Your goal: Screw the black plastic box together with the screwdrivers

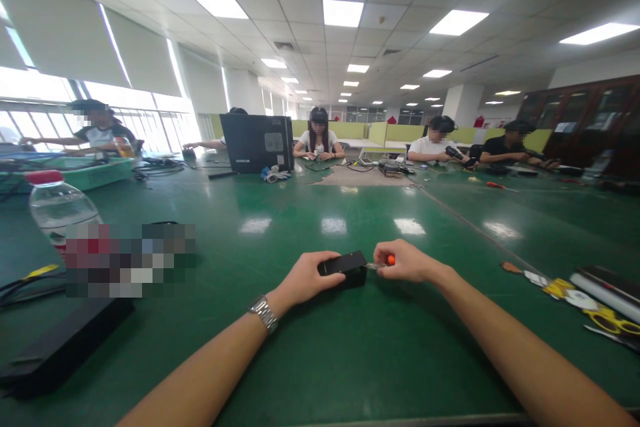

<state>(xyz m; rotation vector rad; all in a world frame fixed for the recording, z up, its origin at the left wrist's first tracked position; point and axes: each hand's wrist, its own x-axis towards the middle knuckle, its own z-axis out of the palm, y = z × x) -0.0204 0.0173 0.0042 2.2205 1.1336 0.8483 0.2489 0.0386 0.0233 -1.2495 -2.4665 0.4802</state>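
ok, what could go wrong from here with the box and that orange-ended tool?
1. Slip: the orange-ended tool in the right hand is at the end of the black box, pointing toward the left hand, so a skid could scratch the casing or jab that hand.
2. Twist: only the left hand steadies the box, with no clamp in view above the glossy green tabletop, so it might turn under force.

Both bare forearms [215, 363] are angling inward, bringing the hands close together.
The left hand [305, 278] is gripping with its thumb on the nearer side and fingers on the farther; the right hand [407, 261] is curling its fingers into a pinch, not touching the left.
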